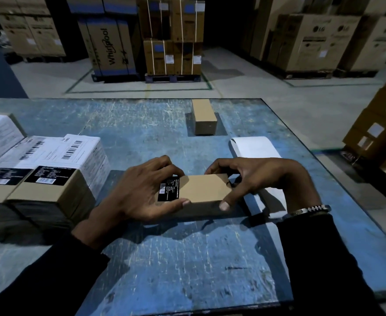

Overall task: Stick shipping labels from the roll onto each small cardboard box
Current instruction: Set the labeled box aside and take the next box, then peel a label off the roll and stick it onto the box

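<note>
A small brown cardboard box (202, 189) lies in the middle of the blue table (187, 258), with a black label (168, 188) on its left end. My left hand (141, 190) grips the box's left end, thumb along the near edge beside the label. My right hand (255, 179) grips the right end, thumb on the near corner and fingers curled over the far edge. A strip of white label backing (253, 147) runs from behind my right hand toward the far right. Another plain small box (204, 118) stands at the table's far side.
At the left edge stand stacked small boxes (46, 185) with black labels, and white cartons with barcode labels (57, 149) behind them. Beyond the table, large appliance cartons (173, 37) sit on pallets on the warehouse floor. More cartons (378, 124) stand to the right.
</note>
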Tool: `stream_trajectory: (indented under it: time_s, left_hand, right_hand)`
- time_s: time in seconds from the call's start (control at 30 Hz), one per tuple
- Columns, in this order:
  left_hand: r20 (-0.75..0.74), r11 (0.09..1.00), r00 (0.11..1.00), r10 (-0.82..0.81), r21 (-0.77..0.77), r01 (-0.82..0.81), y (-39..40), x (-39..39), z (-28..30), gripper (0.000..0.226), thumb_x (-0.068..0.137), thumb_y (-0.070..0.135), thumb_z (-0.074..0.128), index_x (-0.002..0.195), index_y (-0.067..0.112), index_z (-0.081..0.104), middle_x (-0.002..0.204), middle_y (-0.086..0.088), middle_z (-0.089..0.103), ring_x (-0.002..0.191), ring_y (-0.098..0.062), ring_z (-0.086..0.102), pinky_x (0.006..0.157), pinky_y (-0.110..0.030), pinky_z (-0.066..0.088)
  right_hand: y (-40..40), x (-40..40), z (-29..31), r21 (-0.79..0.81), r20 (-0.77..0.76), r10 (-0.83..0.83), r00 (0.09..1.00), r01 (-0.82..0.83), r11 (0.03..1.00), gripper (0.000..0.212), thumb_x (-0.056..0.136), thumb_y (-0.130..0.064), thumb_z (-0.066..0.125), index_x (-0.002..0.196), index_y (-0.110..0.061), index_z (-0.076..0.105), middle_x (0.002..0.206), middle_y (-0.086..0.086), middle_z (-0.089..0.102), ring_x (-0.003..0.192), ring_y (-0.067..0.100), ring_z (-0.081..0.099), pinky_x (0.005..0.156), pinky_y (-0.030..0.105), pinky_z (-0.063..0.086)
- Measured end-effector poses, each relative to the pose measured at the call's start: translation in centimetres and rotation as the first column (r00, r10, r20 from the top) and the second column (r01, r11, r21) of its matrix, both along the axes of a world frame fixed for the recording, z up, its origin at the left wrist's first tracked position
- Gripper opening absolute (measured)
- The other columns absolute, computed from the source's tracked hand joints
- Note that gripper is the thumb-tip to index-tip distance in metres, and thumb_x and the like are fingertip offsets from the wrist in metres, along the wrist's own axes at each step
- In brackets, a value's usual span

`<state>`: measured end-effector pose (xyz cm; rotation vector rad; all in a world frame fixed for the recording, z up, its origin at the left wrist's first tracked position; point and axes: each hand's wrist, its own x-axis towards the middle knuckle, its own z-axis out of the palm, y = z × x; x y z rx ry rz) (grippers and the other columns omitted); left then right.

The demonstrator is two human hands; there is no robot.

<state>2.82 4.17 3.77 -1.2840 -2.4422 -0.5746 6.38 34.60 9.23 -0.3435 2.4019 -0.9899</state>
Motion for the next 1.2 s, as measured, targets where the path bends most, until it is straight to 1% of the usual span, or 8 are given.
stream_trajectory:
  time_s: [0.2,0.33,0.47,0.6,0.77,0.93,1.07,1.2]
  left_hand:
    - [-0.007,1.0,1.0,-0.011,0.022,0.012,0.0,0.1,-0.2,0.061,0.092,0.077,0.052,0.117,0.024,0.072,0.105,0.011,0.059,0.087,-0.011,0.059,0.063,-0.034,0.049]
    - [-0.023,0.999,1.0,-0.01,0.033,0.011,0.1,0.3,-0.1,0.058,0.091,0.073,0.056,0.115,0.024,0.073,0.104,0.009,0.061,0.086,-0.012,0.06,0.062,-0.032,0.05]
    - [-0.022,1.0,1.0,-0.003,0.025,0.004,0.1,0.6,0.2,0.06,0.092,0.074,0.054,0.116,0.023,0.075,0.104,0.007,0.062,0.085,-0.014,0.062,0.06,-0.033,0.051]
    - [0.022,0.999,1.0,0.019,0.047,-0.02,0.2,1.5,0.7,0.056,0.092,0.07,0.056,0.118,0.024,0.075,0.106,0.009,0.062,0.089,-0.012,0.063,0.064,-0.034,0.052]
    - [0.175,0.994,0.984,0.005,0.103,-0.024,0.3,1.8,0.8,0.05,0.094,0.065,0.058,0.125,0.029,0.073,0.114,0.013,0.06,0.101,-0.007,0.066,0.079,-0.028,0.051]
    - [0.175,0.995,0.985,0.003,0.1,-0.021,0.6,1.9,0.8,0.053,0.094,0.058,0.062,0.127,0.019,0.074,0.114,0.004,0.062,0.102,-0.012,0.065,0.082,-0.02,0.047]
    - [0.178,0.993,0.984,-0.003,0.116,-0.018,0.7,2.0,0.8,0.053,0.094,0.056,0.063,0.126,0.017,0.074,0.115,0.002,0.062,0.104,-0.015,0.065,0.084,-0.023,0.049]
    - [0.089,0.99,0.996,-0.007,0.139,-0.006,0.9,2.5,1.2,0.054,0.092,0.055,0.064,0.127,0.014,0.076,0.117,-0.004,0.062,0.109,-0.024,0.063,0.09,-0.044,0.051]
  right_hand:
    - [1.0,1.2,1.3,-0.194,-0.227,-0.325,0.918,0.285,0.939,0.058,0.075,-0.055,0.087,0.128,-0.045,0.067,0.125,-0.016,0.073,0.119,-0.002,0.066,0.104,0.048,0.059]
    - [5.2,4.1,2.7,0.071,-0.329,-0.243,0.912,0.28,0.957,0.073,0.07,-0.058,0.092,0.136,-0.049,0.06,0.14,-0.027,0.06,0.134,-0.009,0.051,0.118,0.036,0.046]
    - [8.5,8.0,1.6,0.298,-0.127,-0.126,0.984,0.16,0.941,0.102,0.06,-0.057,0.099,0.146,-0.06,0.045,0.15,-0.036,0.042,0.139,-0.007,0.041,0.112,0.02,0.034]
    - [10.4,9.6,-1.3,0.222,-0.19,-0.214,0.958,0.255,0.941,0.097,0.066,-0.051,0.098,0.145,-0.065,0.043,0.156,-0.036,0.032,0.146,-0.005,0.034,0.104,0.008,0.03]
    - [11.4,10.0,-3.7,0.116,-0.235,-0.207,0.949,0.239,0.964,0.083,0.079,-0.034,0.094,0.142,-0.066,0.049,0.159,-0.038,0.028,0.136,-0.031,0.025,0.103,-0.005,0.024]
    - [11.8,10.5,-5.1,-0.04,-0.386,-0.308,0.869,0.318,0.947,0.062,0.082,-0.024,0.091,0.133,-0.053,0.068,0.151,-0.033,0.053,0.142,-0.01,0.046,0.117,0.024,0.035]
    - [10.7,10.9,-4.9,-0.419,-0.379,-0.537,0.753,0.378,0.825,0.038,0.085,0.002,0.083,0.112,-0.024,0.082,0.114,-0.006,0.081,0.102,0.007,0.074,0.086,0.02,0.059]
    - [9.4,10.5,-4.1,-0.49,-0.432,-0.61,0.664,0.395,0.777,0.032,0.082,0.002,0.085,0.102,-0.022,0.082,0.093,-0.01,0.082,0.082,0.0,0.074,0.074,0.015,0.057]
